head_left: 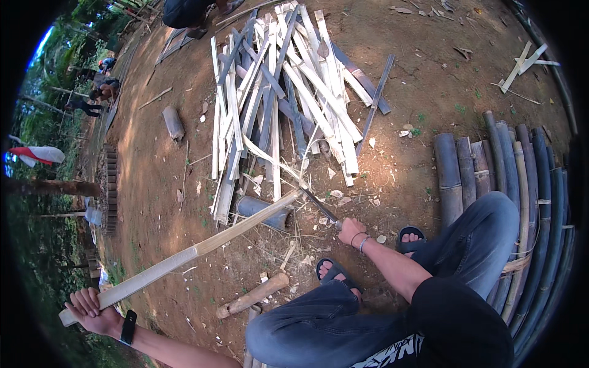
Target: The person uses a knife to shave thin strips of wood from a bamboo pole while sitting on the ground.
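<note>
My left hand point(92, 311), stretched out to the lower left, is wrapped round the near end of a long pale bamboo slat point(184, 256). The slat slants up to the right, its far end above the dirt near the pile. In my right hand point(352, 233), before my knees, is the handle of a knife point(320, 206) with a dark blade. The blade points up and left and meets the slat's far end. Thin pale shavings point(300, 165) curl around that spot. Whether the edge is sunk into the bamboo is too small to tell.
A heap of split bamboo strips point(282, 80) lies ahead. Under the slat sits a short dark bamboo tube point(264, 213); a brown log piece point(253, 295) lies nearer. Bamboo poles point(540, 202) are stacked at my right. Another person point(184, 13) is beyond the heap, others far left.
</note>
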The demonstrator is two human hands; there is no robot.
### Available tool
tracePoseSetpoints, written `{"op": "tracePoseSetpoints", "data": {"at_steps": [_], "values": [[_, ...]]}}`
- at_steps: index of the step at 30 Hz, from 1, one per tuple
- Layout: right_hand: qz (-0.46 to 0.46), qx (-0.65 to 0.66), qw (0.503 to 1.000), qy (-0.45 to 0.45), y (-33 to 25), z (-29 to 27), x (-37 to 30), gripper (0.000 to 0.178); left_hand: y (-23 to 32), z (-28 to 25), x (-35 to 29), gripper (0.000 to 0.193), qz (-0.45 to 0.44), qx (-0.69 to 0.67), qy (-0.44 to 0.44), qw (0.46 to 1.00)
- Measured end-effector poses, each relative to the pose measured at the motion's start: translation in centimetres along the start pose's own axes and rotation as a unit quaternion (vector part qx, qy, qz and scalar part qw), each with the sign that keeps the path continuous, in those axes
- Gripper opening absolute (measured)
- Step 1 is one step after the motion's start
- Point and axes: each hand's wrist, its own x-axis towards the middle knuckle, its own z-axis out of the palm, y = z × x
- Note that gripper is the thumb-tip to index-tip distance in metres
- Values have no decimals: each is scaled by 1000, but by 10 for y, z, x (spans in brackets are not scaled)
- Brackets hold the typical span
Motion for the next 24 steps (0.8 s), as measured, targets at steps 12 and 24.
{"op": "tracePoseSetpoints", "data": {"at_steps": [12,24], "values": [[0,18,1000,19,-5,11,6,23,0,9,1,40,3,8,18,1000],[-43,71,997,6,-8,29,-18,33,-5,10,5,41,21,9,37,999]]}}
